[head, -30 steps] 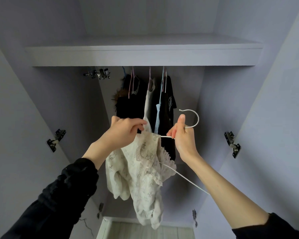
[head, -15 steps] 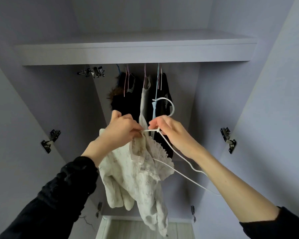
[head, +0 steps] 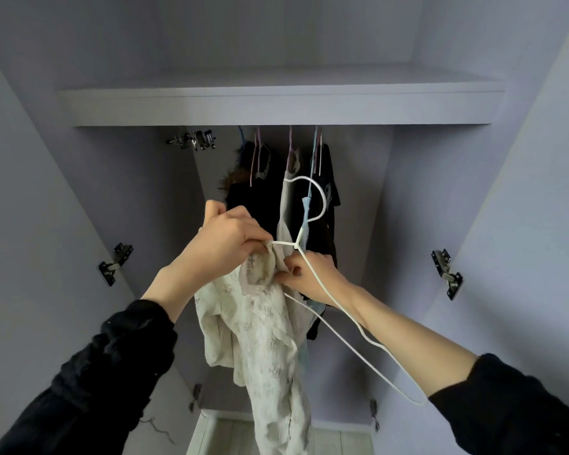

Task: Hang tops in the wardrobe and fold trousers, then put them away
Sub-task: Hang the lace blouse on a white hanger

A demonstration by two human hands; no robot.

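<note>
**Lace top on one white hanger, before the open wardrobe**

Head view: the left hand [head: 225, 239] grips the cream lace top [head: 263, 326] at the collar; the right hand [head: 309, 277] pinches its fabric beside the white hanger [head: 322, 205]. Free space flanks the dark hanging clothes [head: 270, 188] below the shelf [head: 276, 106]. No legible writing.

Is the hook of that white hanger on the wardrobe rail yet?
Apart. The head view shows the white hanger with its hook free in the air, well below the shelf.

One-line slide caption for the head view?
Both hands, left hand and right hand, work a cream lace top onto a white hanger before the open wardrobe.
</note>
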